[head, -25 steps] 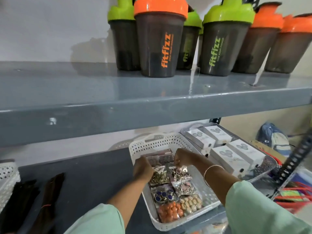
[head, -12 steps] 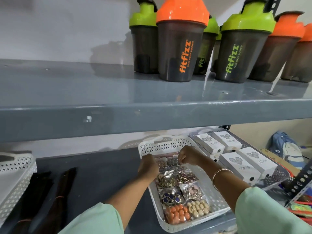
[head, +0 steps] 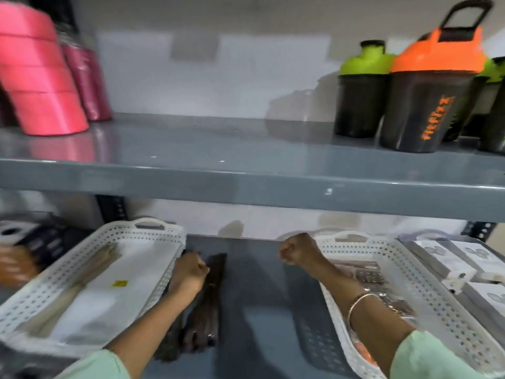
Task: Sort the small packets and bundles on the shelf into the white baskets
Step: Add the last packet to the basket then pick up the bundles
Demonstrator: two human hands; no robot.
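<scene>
My view has swung left since half a second ago: the basket of packets [head: 426, 291] that sat under both my hands now lies at 3 o'clock, and a second white basket [head: 90, 283] has come into sight at 9 o'clock. Between the two, the grey shelf [head: 259, 283] is bare except for the dark bundles [head: 207, 305], which lie lengthwise just beside the left basket's right wall.

My left hand [head: 190, 272] has left the packets and now rests on the far end of the dark bundles, fingers curled down onto them; the blur keeps me from telling whether it really grips one. My right hand [head: 296, 250] has pulled out of the basket and hovers over the bare shelf just off that basket's far left corner, closed in a loose fist; I cannot see anything in it. My right forearm, with its bangle [head: 360, 303], crosses the basket's left rim.

The left basket holds a white sheet with a small yellow sticker and some pale sticks along its left side. The white boxes [head: 464, 266] sit at the far right, past the packet basket. On the upper shelf the shaker bottles [head: 426, 99] have slid to 1 o'clock, and pink rolls [head: 38, 86] now show at 10 o'clock.
</scene>
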